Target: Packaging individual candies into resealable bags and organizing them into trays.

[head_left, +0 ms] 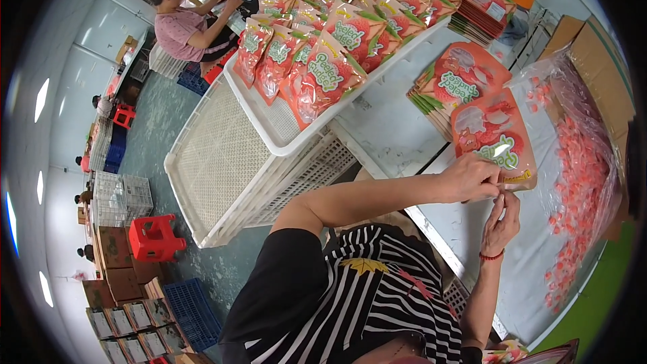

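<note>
A flat, pink-red printed pouch (pixel 492 128) lies on the white table with its near edge toward me. My left hand (pixel 470 178) is closed, its fingers pinching that near edge. Just nearer to me, my right hand (pixel 502 222), with a red bracelet at its wrist, is closed with its fingertips together at the same edge, close to the left fingers. Beyond this pouch, a fanned stack of similar pouches (pixel 465 74) rests on the table. To the right, small red wrapped pieces (pixel 583 162) are heaped on and beside a clear plastic bag (pixel 539 74).
A white tray (pixel 276 141) full of plump, filled pouches (pixel 330 74) sits on stacked white crates (pixel 222 155) at left. Another pouch stack (pixel 478 13) stands farther back. An open cardboard box (pixel 603 74) is at right. A seated person (pixel 185 27) works at far left, near a red stool (pixel 155 237).
</note>
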Available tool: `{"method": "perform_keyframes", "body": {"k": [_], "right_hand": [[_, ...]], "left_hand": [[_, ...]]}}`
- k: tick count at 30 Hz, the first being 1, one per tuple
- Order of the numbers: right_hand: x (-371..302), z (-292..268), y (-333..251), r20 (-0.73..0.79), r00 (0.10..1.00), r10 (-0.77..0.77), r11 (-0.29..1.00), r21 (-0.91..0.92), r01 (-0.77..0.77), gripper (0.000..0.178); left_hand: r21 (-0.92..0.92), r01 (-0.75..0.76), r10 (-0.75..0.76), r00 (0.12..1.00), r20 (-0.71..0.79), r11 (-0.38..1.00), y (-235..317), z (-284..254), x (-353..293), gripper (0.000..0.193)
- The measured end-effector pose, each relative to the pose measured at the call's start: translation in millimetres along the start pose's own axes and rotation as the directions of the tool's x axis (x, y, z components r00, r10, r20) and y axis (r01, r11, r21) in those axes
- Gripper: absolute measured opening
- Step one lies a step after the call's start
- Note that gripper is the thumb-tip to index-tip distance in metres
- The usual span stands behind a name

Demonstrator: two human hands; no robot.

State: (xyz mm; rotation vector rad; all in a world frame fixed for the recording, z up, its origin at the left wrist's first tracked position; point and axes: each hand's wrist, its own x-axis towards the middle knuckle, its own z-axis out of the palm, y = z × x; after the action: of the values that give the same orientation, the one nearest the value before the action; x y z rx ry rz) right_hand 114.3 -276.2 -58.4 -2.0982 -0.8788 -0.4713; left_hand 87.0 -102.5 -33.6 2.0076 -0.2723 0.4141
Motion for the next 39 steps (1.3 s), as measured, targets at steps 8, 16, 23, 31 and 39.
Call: {"method": "perform_keyframes", "body": {"k": [8, 16, 23, 31, 39], "right_hand": [[16.7, -21.1, -18.1, 0.158, 0.986, 0.062, 0.984, -0.175, -0.034, 0.027], [0.4, -21.7, 13.8, 0.053, 0.996, -0.066, 0.989, -0.126, 0.072, 0.023], [24.8, -23.7, -8.1, 0.256, 0.965, 0.047, 0.963, -0.267, 0.024, 0.021], [19.8, -31.0, 18.7, 0.856, 0.425, 0.294, -0.401, 0.514, -0.759, 0.032], [7.9, -10.4, 41.6, 0.733, 0.675, 0.085, -0.626, 0.566, -0.536, 0.035]], "left_hand": [[0.295, -0.144, 0.14, 0.989, 0.036, 0.945, 0.8, 11.5, 6.2, 0.017], [0.115, -0.025, 0.03, 0.999, -0.04, 0.993, 2.2, -10.1, 10.1, 0.019], [0.589, -0.268, 0.265, 0.96, 0.094, 0.763, 2.1, 17.1, 9.5, 0.023], [0.519, -0.349, 0.386, 0.922, 0.04, 0.78, 12.3, 30.5, 5.3, 0.032], [0.42, -0.485, 0.518, 0.854, 0.04, 0.767, 23.8, 43.9, 2.6, 0.026]]}}
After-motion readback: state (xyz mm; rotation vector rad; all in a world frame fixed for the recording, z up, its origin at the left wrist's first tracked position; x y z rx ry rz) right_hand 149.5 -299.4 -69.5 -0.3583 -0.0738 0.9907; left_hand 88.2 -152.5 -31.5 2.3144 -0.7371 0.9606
